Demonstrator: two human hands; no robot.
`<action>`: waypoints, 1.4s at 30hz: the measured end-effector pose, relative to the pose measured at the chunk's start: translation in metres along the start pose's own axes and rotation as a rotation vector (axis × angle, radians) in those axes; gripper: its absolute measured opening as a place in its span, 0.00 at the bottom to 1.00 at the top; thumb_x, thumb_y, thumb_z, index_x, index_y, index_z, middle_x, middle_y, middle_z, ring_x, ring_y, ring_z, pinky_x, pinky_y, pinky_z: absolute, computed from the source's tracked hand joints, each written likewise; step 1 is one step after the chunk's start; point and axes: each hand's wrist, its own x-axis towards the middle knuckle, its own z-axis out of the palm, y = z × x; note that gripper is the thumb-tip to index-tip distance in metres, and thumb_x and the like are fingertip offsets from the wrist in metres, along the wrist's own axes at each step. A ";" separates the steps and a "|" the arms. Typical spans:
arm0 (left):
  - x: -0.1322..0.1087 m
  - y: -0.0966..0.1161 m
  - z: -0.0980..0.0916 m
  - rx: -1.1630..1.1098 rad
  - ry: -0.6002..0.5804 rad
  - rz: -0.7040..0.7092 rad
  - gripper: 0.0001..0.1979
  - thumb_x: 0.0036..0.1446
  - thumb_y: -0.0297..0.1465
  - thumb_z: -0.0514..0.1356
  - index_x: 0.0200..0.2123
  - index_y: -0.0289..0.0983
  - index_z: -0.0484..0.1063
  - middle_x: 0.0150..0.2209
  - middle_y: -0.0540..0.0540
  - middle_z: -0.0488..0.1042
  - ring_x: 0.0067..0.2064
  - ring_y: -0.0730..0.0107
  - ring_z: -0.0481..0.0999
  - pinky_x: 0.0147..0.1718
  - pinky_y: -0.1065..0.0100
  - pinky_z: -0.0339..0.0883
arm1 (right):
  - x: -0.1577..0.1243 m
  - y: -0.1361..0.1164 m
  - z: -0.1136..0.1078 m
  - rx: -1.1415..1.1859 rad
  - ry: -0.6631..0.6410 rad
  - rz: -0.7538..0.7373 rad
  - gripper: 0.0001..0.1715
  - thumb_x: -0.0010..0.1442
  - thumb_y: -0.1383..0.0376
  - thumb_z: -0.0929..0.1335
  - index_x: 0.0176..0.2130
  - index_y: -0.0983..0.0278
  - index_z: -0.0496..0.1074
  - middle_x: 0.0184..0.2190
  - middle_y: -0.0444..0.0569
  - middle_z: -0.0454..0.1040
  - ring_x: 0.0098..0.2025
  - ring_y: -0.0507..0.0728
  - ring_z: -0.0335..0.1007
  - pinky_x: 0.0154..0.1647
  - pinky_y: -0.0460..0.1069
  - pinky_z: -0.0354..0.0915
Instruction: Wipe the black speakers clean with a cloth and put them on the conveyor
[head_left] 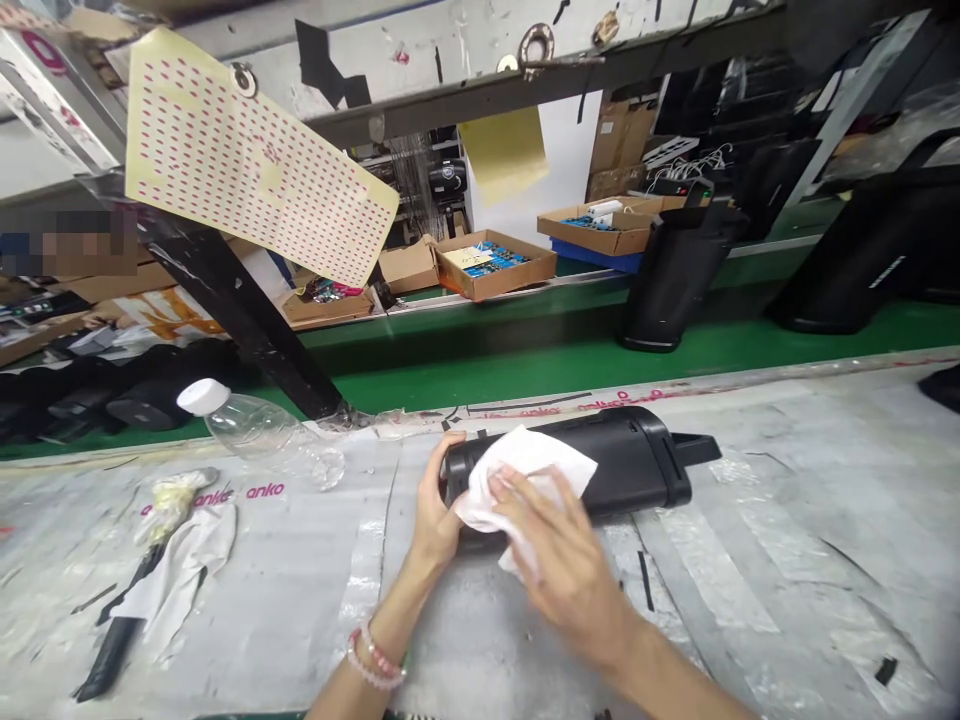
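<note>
Head view: the left hand [437, 510] was clamped round the near end of a black casing [626, 462], thumb this side, fingers behind. Casing lay just right of that hand and under the right hand [566, 560]; long, rounded body, matte hard plastic by the look, with a stubby black loop [697, 449] at the end well right of both hands. Right hand's fingers were bent, close together, gripping a white cloth [547, 460] against the casing; cloth soft, creased, with a pointed corner. Cloth and right hand hid part of the casing. Bench [300, 610] under both hands had a wrinkled, taped plastic cover. Left of the left hand: clear ribbed bottle [259, 430], white-capped, on its side; farther left, a black-handled tool [112, 655], head wrapped in film, a limp white rag [195, 550] against it. Beyond the hands: smooth green belt [450, 350], cardboard box [521, 282], upright black unit [667, 290]. Slanted black post [247, 310] and dotted yellow sheet [247, 150] blocked the background beyond the left hand.
</note>
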 end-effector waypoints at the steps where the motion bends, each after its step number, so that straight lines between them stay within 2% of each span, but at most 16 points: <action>1: 0.000 -0.001 0.000 0.004 0.004 -0.002 0.28 0.50 0.44 0.63 0.52 0.39 0.68 0.53 0.43 0.72 0.54 0.53 0.71 0.54 0.59 0.63 | -0.001 0.000 -0.001 -0.016 0.020 0.022 0.26 0.62 0.78 0.61 0.59 0.70 0.64 0.52 0.55 0.75 0.61 0.59 0.65 0.69 0.62 0.50; 4: 0.001 -0.001 0.000 0.007 0.007 -0.023 0.27 0.51 0.44 0.63 0.53 0.39 0.68 0.52 0.43 0.73 0.52 0.54 0.72 0.51 0.60 0.66 | -0.002 -0.004 0.002 -0.131 0.114 0.140 0.27 0.61 0.79 0.63 0.60 0.71 0.63 0.51 0.57 0.75 0.59 0.60 0.68 0.69 0.63 0.48; 8: 0.002 -0.002 0.000 0.011 0.013 0.009 0.29 0.49 0.48 0.63 0.52 0.39 0.68 0.52 0.42 0.72 0.55 0.51 0.70 0.54 0.57 0.64 | -0.004 -0.015 0.008 -0.036 0.037 0.043 0.22 0.61 0.79 0.61 0.55 0.75 0.67 0.51 0.57 0.76 0.61 0.62 0.64 0.69 0.61 0.46; 11: 0.003 0.000 -0.001 0.013 0.005 -0.007 0.28 0.49 0.45 0.64 0.52 0.39 0.69 0.51 0.43 0.73 0.53 0.52 0.72 0.50 0.58 0.66 | -0.008 0.006 -0.007 -0.123 0.061 0.107 0.18 0.63 0.75 0.63 0.52 0.70 0.70 0.48 0.54 0.77 0.61 0.64 0.64 0.68 0.65 0.42; 12: 0.003 0.001 -0.001 0.012 0.002 -0.017 0.28 0.50 0.44 0.64 0.52 0.39 0.68 0.51 0.43 0.74 0.51 0.53 0.73 0.48 0.59 0.68 | -0.008 0.017 -0.016 -0.198 0.107 0.189 0.16 0.64 0.73 0.63 0.50 0.69 0.71 0.48 0.55 0.77 0.59 0.65 0.65 0.67 0.67 0.45; 14: 0.003 0.003 0.000 0.006 0.000 -0.020 0.28 0.50 0.44 0.64 0.52 0.39 0.68 0.50 0.43 0.74 0.49 0.55 0.74 0.45 0.61 0.69 | -0.007 0.035 -0.032 -0.295 0.230 0.394 0.12 0.65 0.68 0.64 0.47 0.67 0.73 0.46 0.58 0.75 0.56 0.66 0.67 0.60 0.67 0.56; 16: 0.002 0.003 0.000 0.005 -0.002 -0.010 0.28 0.50 0.44 0.65 0.52 0.38 0.68 0.50 0.43 0.74 0.48 0.55 0.75 0.44 0.61 0.69 | -0.004 0.037 -0.037 -0.247 0.343 0.534 0.12 0.65 0.67 0.65 0.47 0.67 0.73 0.43 0.58 0.75 0.51 0.64 0.71 0.52 0.61 0.66; 17: 0.001 0.003 -0.001 0.006 -0.003 -0.006 0.28 0.50 0.43 0.65 0.53 0.38 0.68 0.50 0.43 0.74 0.49 0.55 0.74 0.44 0.61 0.69 | -0.003 0.032 -0.034 -0.187 0.358 0.527 0.14 0.65 0.68 0.65 0.50 0.67 0.71 0.43 0.57 0.76 0.49 0.62 0.72 0.50 0.58 0.69; 18: 0.001 0.002 -0.001 0.007 -0.003 -0.001 0.28 0.50 0.43 0.64 0.53 0.38 0.68 0.51 0.43 0.74 0.50 0.55 0.74 0.45 0.61 0.69 | -0.001 0.025 -0.029 -0.126 0.335 0.459 0.17 0.64 0.71 0.64 0.52 0.68 0.69 0.44 0.57 0.76 0.49 0.61 0.72 0.50 0.56 0.70; 21: 0.000 0.000 -0.002 0.011 0.000 0.018 0.28 0.50 0.45 0.64 0.52 0.38 0.68 0.52 0.42 0.73 0.53 0.52 0.72 0.49 0.59 0.67 | 0.000 -0.001 -0.007 -0.010 0.130 0.121 0.24 0.61 0.81 0.59 0.54 0.70 0.67 0.48 0.57 0.76 0.56 0.60 0.69 0.57 0.57 0.67; 23: 0.000 -0.001 -0.002 0.018 -0.001 0.021 0.28 0.50 0.45 0.64 0.52 0.38 0.68 0.52 0.42 0.73 0.54 0.52 0.71 0.51 0.58 0.66 | -0.001 -0.007 0.001 -0.005 0.050 0.015 0.26 0.59 0.83 0.58 0.54 0.72 0.67 0.49 0.57 0.76 0.58 0.60 0.67 0.61 0.60 0.63; 27: 0.002 0.001 -0.001 0.024 0.002 -0.014 0.27 0.51 0.43 0.63 0.53 0.39 0.68 0.51 0.42 0.73 0.52 0.53 0.73 0.47 0.59 0.68 | -0.001 0.001 -0.002 -0.111 0.064 0.056 0.26 0.57 0.85 0.58 0.52 0.75 0.67 0.49 0.59 0.76 0.57 0.62 0.68 0.60 0.59 0.62; 30: 0.002 0.002 -0.002 0.028 -0.023 -0.003 0.28 0.50 0.44 0.64 0.53 0.38 0.68 0.51 0.42 0.73 0.51 0.52 0.74 0.45 0.59 0.69 | 0.001 0.006 -0.008 -0.132 0.034 0.003 0.25 0.57 0.86 0.57 0.50 0.74 0.69 0.49 0.58 0.76 0.57 0.62 0.68 0.59 0.58 0.61; 36: 0.001 0.001 -0.002 0.037 -0.017 0.024 0.29 0.50 0.46 0.63 0.53 0.38 0.67 0.52 0.41 0.72 0.54 0.51 0.72 0.49 0.57 0.67 | 0.000 0.004 -0.010 -0.145 0.029 0.025 0.23 0.59 0.84 0.58 0.50 0.73 0.69 0.48 0.56 0.77 0.55 0.61 0.70 0.60 0.59 0.56; 39: 0.002 0.001 -0.002 0.041 -0.022 0.014 0.30 0.48 0.47 0.64 0.52 0.38 0.68 0.53 0.41 0.72 0.54 0.50 0.72 0.49 0.57 0.68 | -0.001 0.006 -0.011 -0.147 0.030 0.001 0.22 0.59 0.82 0.59 0.49 0.70 0.70 0.47 0.54 0.78 0.53 0.62 0.69 0.56 0.59 0.56; 42: 0.003 0.002 -0.002 0.039 -0.008 -0.023 0.28 0.51 0.45 0.63 0.52 0.38 0.68 0.51 0.41 0.73 0.52 0.52 0.73 0.48 0.58 0.68 | 0.000 0.002 -0.009 -0.273 0.077 0.120 0.22 0.57 0.81 0.63 0.50 0.69 0.71 0.44 0.52 0.79 0.47 0.62 0.69 0.48 0.58 0.56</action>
